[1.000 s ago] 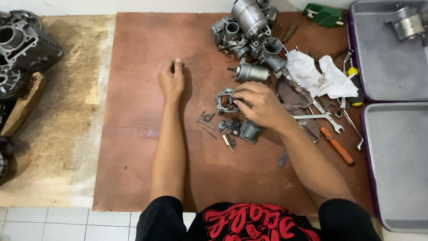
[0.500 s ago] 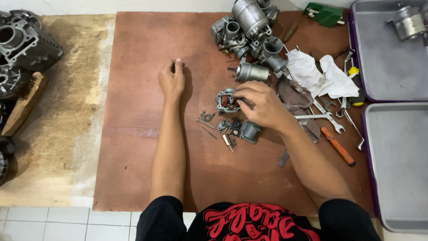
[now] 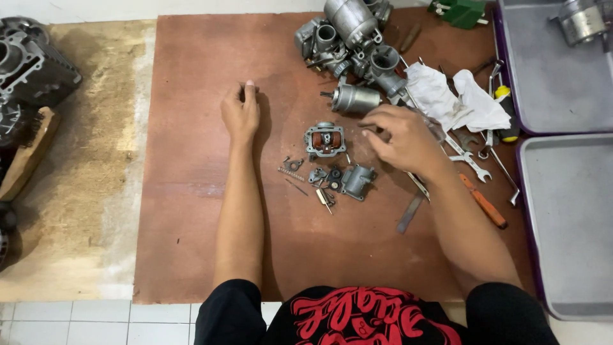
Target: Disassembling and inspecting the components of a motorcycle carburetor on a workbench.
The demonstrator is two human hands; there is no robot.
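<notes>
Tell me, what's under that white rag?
The white rag lies on the brown board. Wrenches and a yellow-handled screwdriver poke out at its edges; anything beneath its middle is covered.

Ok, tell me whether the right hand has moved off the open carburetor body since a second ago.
Yes. The right hand has lifted off the carburetor body and shifted right, toward the white rag; the body now lies uncovered.

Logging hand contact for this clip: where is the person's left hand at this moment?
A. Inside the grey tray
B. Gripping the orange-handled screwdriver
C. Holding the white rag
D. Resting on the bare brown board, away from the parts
D: the left hand lies on the brown board with nothing visibly held, apart from the small carburetor body, while the right hand hovers by the parts.
</notes>
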